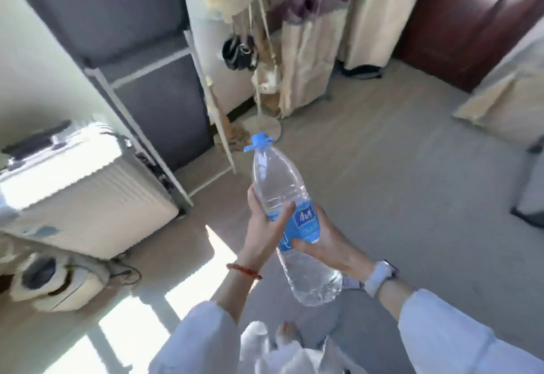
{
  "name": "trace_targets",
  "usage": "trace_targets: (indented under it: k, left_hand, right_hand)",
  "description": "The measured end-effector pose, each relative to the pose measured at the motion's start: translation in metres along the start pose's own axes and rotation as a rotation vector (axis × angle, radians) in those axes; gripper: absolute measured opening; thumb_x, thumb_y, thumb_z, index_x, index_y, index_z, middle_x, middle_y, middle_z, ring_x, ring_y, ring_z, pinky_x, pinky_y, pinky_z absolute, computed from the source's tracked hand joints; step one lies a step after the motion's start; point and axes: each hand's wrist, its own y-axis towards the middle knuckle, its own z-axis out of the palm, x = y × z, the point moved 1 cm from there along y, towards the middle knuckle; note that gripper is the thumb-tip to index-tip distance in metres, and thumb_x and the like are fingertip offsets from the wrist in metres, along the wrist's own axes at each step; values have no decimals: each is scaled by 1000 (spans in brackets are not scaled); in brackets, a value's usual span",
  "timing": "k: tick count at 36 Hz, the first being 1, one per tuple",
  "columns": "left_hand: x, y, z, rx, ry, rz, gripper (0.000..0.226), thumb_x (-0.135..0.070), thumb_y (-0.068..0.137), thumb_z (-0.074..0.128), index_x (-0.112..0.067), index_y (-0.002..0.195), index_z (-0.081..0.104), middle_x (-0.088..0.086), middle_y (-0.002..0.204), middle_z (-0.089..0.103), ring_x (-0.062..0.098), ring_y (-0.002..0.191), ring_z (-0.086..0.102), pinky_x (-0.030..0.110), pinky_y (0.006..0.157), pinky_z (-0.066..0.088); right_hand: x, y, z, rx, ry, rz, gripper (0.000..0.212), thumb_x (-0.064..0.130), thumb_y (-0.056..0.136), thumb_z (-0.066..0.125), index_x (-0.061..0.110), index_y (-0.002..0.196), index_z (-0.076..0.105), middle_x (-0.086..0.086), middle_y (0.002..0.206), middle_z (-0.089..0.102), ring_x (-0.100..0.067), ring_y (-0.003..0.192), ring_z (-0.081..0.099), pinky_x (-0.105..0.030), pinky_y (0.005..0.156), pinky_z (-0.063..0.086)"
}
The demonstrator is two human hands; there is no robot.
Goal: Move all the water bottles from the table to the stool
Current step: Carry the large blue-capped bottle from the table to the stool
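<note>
A large clear water bottle [282, 191] with a blue cap and a blue label is held in mid-air above the floor, tilted with its cap pointing away from me. My left hand [266, 226] grips its left side at the label. My right hand [329, 244] wraps the label from the right and below. Both hands hold the same bottle. Neither a table nor a stool is in sight.
A white ribbed suitcase [79, 194] stands at the left, with a bag [56, 279] on the floor below it. A grey fabric wardrobe [132, 49] and a coat rack [262, 58] stand ahead. Curtains [338, 20] and a dark red door [471, 20] lie beyond open floor [397, 167].
</note>
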Motion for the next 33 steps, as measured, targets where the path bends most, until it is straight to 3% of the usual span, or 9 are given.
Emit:
trace_targets:
  k: [2, 5, 9, 17, 19, 23, 25, 29, 33]
  left_hand:
    - [-16, 31, 37, 94, 25, 21, 80, -39, 80, 65, -19, 140, 15, 1, 124, 57, 11, 105, 60, 35, 94, 47]
    - [-37, 77, 88, 214, 88, 55, 84, -42, 78, 65, -15, 140, 15, 1, 124, 57, 14, 108, 59, 38, 97, 46]
    - [-61, 141, 153, 345, 146, 106, 83, -42, 79, 65, -15, 140, 16, -5, 116, 59, 12, 104, 60, 35, 95, 46]
    - [-121, 300, 286, 527, 160, 204, 66, -36, 82, 64, -20, 131, 24, -16, 104, 61, -4, 90, 62, 5, 71, 44]
    - [-138, 327, 310, 563, 158, 218, 64, -34, 82, 65, -20, 131, 25, -21, 101, 61, -10, 85, 61, 5, 70, 45]
    - [-179, 381, 383, 664, 165, 234, 75, -41, 76, 65, -18, 133, 23, -19, 102, 60, 1, 91, 63, 23, 83, 49]
    - [-197, 402, 423, 734, 165, 243, 72, -45, 73, 62, -22, 130, 25, -21, 103, 59, 1, 92, 62, 26, 84, 49]
    - [-217, 435, 508, 844, 195, 236, 68, -47, 71, 62, -28, 127, 28, -21, 103, 60, 4, 93, 63, 26, 84, 48]
    - [-226, 462, 601, 925, 219, 266, 67, -35, 82, 64, -23, 133, 23, -19, 105, 58, 5, 96, 61, 10, 78, 45]
  right_hand:
    - [-6, 8, -39, -91, 53, 6, 62, 11, 78, 67, 26, 127, 32, 10, 112, 62, 2, 98, 62, -9, 79, 45]
    - [-10, 22, -91, -207, 96, 14, 63, 17, 77, 67, 29, 127, 31, 12, 113, 61, 6, 98, 61, -3, 75, 42]
    - [-17, 51, -157, -338, 136, 14, 59, 25, 74, 66, 37, 120, 32, 13, 112, 62, 4, 97, 62, -7, 76, 43]
    - [-10, 145, -315, -530, 183, 13, 58, 25, 78, 66, 46, 119, 31, 14, 114, 62, 2, 101, 61, -6, 77, 43]
    - [-4, 160, -344, -553, 187, 17, 58, 26, 78, 67, 49, 117, 30, 18, 112, 62, 4, 101, 61, -4, 76, 42]
    - [2, 188, -424, -665, 203, 38, 59, 28, 77, 67, 51, 116, 30, 21, 111, 60, 7, 99, 60, -2, 75, 41]
    - [-2, 195, -463, -724, 228, 49, 59, 26, 77, 68, 50, 116, 31, 20, 110, 60, 8, 97, 60, -2, 74, 42]
    - [-24, 205, -538, -826, 260, 106, 67, 27, 78, 69, 34, 129, 26, 20, 108, 59, 11, 93, 60, -1, 71, 41]
    - [-56, 210, -616, -920, 291, 149, 58, 31, 72, 68, 51, 113, 31, 23, 103, 62, 7, 92, 61, -4, 73, 44]
